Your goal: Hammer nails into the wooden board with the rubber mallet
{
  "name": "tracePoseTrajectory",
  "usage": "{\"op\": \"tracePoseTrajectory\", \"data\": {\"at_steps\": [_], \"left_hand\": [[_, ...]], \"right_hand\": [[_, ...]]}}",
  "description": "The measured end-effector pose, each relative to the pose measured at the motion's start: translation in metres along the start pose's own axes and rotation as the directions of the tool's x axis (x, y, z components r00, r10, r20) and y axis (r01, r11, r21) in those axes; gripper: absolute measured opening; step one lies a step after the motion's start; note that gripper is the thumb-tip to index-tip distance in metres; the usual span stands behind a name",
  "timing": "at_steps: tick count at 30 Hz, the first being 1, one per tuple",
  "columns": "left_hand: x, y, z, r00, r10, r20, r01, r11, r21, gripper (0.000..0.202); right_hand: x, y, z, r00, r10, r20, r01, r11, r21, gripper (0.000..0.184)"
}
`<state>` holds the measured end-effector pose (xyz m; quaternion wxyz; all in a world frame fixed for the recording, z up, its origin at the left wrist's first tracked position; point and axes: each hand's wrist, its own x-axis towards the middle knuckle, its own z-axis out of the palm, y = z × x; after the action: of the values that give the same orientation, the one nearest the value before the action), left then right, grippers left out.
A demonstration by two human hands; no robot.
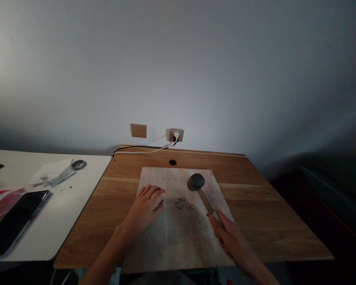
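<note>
My right hand (227,235) is wrapped round the wooden handle of a mallet (196,182) with a dark, rounded head, which is over the right part of a pale wooden board (166,241). Over the board's left side is my left hand (150,202), its thumb and fingers apart and nothing seen between them. Between the two hands lies a small group of metal pieces like screws or nails (180,204), too small to name surely. A row of small dark marks (169,179) runs along the board's far part; whether they are holes or nails I cannot tell.
The board rests on a wooden desk (255,206) with a cable hole (172,162). White and black cables (142,152) run to a wall socket (175,135). On the white table (62,221) at left are a phone (14,221), a red-and-white packet (2,202) and a roll of tape (78,164).
</note>
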<state>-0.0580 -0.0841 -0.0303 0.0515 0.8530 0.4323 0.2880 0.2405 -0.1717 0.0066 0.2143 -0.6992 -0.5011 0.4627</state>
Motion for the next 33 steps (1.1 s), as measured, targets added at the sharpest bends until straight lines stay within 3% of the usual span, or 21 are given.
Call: {"op": "tracePoseTrajectory", "data": {"at_steps": [4, 9, 14, 20, 23, 27, 33], "left_hand": [[0.017, 0.034, 0.010, 0.951, 0.212, 0.225, -0.241, 0.965, 0.108, 0.031], [0.030, 0.045, 0.018, 0.913, 0.229, 0.338, -0.286, 0.950, 0.128, 0.028], [0.032, 0.027, 0.005, 0.927, 0.134, 0.351, -0.171, 0.982, 0.078, 0.027], [0.032, -0.008, -0.013, 0.975, -0.006, 0.220, 0.048, 0.981, -0.186, 0.031], [0.032, -0.019, -0.018, 0.980, -0.064, 0.189, 0.109, 0.965, -0.239, 0.029], [0.031, -0.022, -0.017, 0.967, -0.066, 0.247, 0.134, 0.954, -0.268, 0.028], [0.034, -0.016, -0.013, 0.945, -0.055, 0.321, 0.136, 0.963, -0.233, 0.030]], "right_hand": [[0.002, 0.023, -0.005, 0.996, 0.052, -0.065, -0.054, 0.998, -0.023, 0.065], [-0.001, 0.035, -0.011, 0.986, 0.041, -0.159, -0.054, 0.996, -0.074, 0.073], [0.001, 0.036, -0.011, 0.991, -0.023, -0.130, 0.012, 0.996, -0.087, 0.067], [0.001, 0.031, -0.007, 0.998, 0.005, -0.061, -0.005, 1.000, 0.011, 0.067], [-0.001, 0.032, -0.006, 0.999, 0.017, -0.050, -0.014, 0.998, 0.068, 0.064], [0.001, 0.036, -0.006, 0.999, 0.002, -0.053, 0.003, 0.995, 0.101, 0.060], [0.003, 0.039, -0.006, 0.998, -0.003, -0.055, 0.008, 0.995, 0.099, 0.070]]}}
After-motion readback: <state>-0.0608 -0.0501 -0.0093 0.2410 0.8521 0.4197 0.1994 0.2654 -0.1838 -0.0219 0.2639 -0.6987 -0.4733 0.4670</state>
